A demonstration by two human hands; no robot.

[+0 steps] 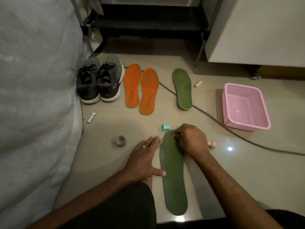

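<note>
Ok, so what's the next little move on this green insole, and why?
Probably slide the left hand onto the green insole to pin it. The right hand pinches at its toe edge, yet only the left thumb lies on it, fingers on the floor beside, so a tug could shift it.

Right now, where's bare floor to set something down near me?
Bare tile lies between the tape roll, the orange insoles and the cap; more lies right of the near insole, this side of the cable and basket. It is crowded at that insole's toe: right hand, cap and pink tube.
</note>
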